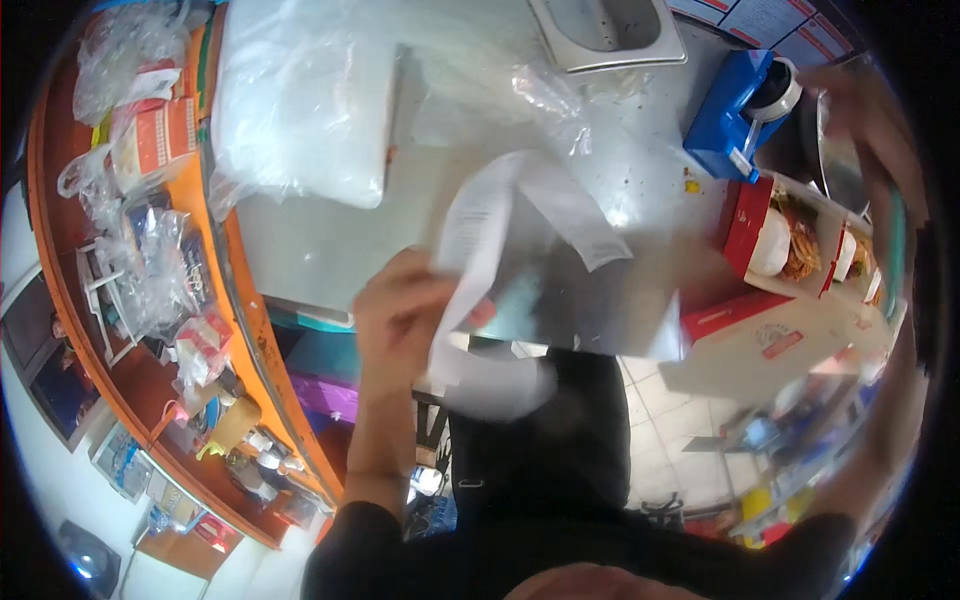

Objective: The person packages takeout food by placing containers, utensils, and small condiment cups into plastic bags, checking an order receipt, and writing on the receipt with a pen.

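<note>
My left hand (405, 304) holds a long curling strip of printed paper (480, 225), pinched near its middle, over the near edge of the metal counter (300, 247). At the far right my right hand (862, 112) is blurred, raised beside a blue box (724, 120) with a roll of white tape (780, 94) at it; whether it touches anything I cannot tell. Below that hand stand red and white cardboard food boxes (772, 232) with their lids up, holding a white round portion and fried-looking food.
A stack of clear plastic bags (300, 97) lies at the back left, a steel pan (607, 37) at the back. An orange shelf (247, 300) with bags and small goods runs along the left. A metal bowl (836, 165) stands behind the food boxes.
</note>
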`<state>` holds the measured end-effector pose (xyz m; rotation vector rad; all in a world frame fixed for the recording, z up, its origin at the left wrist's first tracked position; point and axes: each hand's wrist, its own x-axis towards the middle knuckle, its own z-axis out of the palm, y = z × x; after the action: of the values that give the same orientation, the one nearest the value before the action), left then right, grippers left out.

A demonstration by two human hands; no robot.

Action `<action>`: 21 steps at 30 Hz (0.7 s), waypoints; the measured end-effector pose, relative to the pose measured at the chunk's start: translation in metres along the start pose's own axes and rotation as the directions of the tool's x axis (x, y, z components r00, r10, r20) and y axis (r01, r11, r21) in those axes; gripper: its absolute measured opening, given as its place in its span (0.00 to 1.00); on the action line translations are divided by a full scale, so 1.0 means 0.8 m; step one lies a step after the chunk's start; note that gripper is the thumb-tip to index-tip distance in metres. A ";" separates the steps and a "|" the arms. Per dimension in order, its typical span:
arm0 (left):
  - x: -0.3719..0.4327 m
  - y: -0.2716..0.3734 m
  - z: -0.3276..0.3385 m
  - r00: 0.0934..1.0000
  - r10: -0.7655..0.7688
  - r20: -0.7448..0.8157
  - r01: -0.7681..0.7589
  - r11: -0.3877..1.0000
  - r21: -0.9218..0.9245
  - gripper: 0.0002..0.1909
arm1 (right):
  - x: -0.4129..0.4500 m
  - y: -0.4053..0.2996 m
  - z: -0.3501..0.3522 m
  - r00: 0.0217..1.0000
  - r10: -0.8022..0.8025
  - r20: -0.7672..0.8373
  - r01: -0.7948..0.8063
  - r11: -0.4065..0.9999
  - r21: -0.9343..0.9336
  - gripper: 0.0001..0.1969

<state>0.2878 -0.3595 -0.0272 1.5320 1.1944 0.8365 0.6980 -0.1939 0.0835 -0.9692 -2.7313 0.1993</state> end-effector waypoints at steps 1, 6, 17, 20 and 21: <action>-0.004 0.001 0.005 1.000 0.012 0.025 -0.012 1.000 -0.028 0.12 | -0.012 -0.049 -0.020 0.992 0.121 -0.036 -0.116 0.985 0.126 0.10; -0.109 -0.024 0.075 0.985 -0.077 -0.157 0.097 0.987 0.128 0.20 | -0.045 -0.205 0.017 0.910 0.406 -0.080 -0.257 0.707 0.659 0.10; -0.145 -0.086 0.087 0.839 -0.445 0.314 0.544 0.707 -0.451 0.16 | -0.062 -0.408 0.269 0.260 0.886 0.383 -0.734 -0.076 0.675 0.18; -0.123 -0.084 0.061 0.937 -0.294 0.186 0.309 0.949 -0.057 0.16 | -0.073 -0.425 0.277 0.153 0.882 0.446 -0.725 -0.207 0.657 0.16; -0.111 -0.092 0.057 0.991 -0.102 0.091 0.084 0.980 0.182 0.17 | -0.082 -0.432 0.281 0.140 0.902 0.409 -0.740 -0.180 0.648 0.14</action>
<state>0.2844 -0.4551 -0.1060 1.6280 1.2843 0.5978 0.4795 -0.5130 -0.0738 -2.0959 -0.9118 1.2769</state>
